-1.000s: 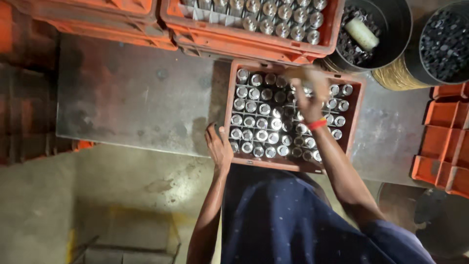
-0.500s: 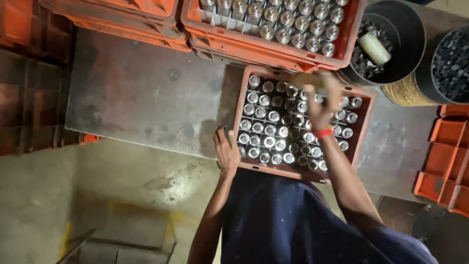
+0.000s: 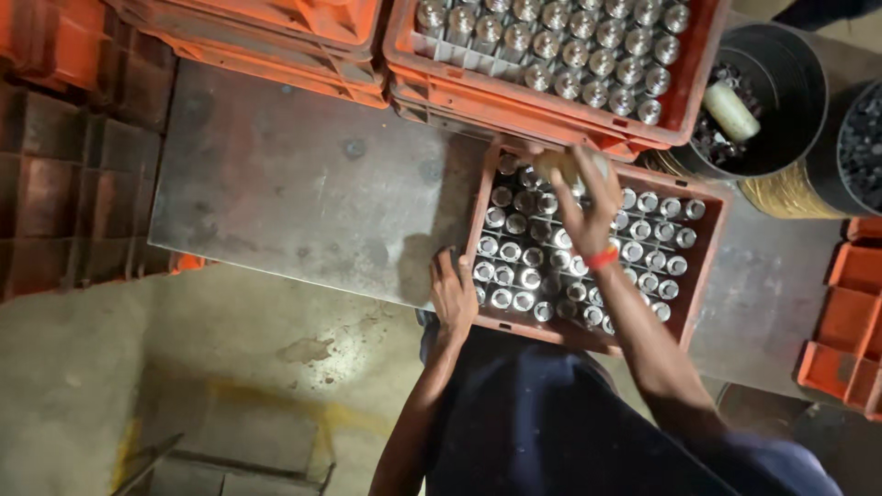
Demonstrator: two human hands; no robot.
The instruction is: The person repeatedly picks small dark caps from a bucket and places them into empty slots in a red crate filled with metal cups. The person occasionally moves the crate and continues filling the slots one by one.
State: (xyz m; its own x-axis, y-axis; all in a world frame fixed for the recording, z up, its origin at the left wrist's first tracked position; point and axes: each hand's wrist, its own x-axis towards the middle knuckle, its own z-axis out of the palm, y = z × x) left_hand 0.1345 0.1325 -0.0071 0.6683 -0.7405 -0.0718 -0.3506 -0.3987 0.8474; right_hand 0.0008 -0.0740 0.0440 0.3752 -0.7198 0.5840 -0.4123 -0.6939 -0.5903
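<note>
Metal cylinders [image 3: 542,253]: shiny round-topped parts standing upright in rows inside the near orange crate [image 3: 707,266]; their long axes run up toward the camera, so only the circular ends show.
Near crate position: on the right part of the bench [image 3: 294,193], its near edge just in front of the person's dark blue shirt [image 3: 542,422].
Left hand [image 3: 453,296]: laid flat on the crate's near left corner, fingers together and pointing away from the body, palm down on the rim; it grips nothing that I can see.
Left arm: bare, rising from the bottom of the view nearly straight to that corner.
Right hand [image 3: 588,197]: reached across the crate to its far edge, fingers curled about a pale rounded object [image 3: 556,165]; what kind of object it is cannot be told through the blur.
Right arm: bare, stretched on a slant from lower right to the far rim, an orange-red band [image 3: 603,258] on the wrist.
Bench surface: dull grey metal sheet, stained and scuffed, bare to the left of the crate.
Far crate [image 3: 413,55]: a second orange crate touching the near one's far side, also packed with upright cylinders.
Black buckets [image 3: 781,101]: two round ones at the far right, holding dark small parts; a pale cylinder [image 3: 732,112] lies tilted in the nearer bucket.
Surroundings: more orange crates stacked at left and right; rough concrete floor [image 3: 184,367] below the bench; dim light.
</note>
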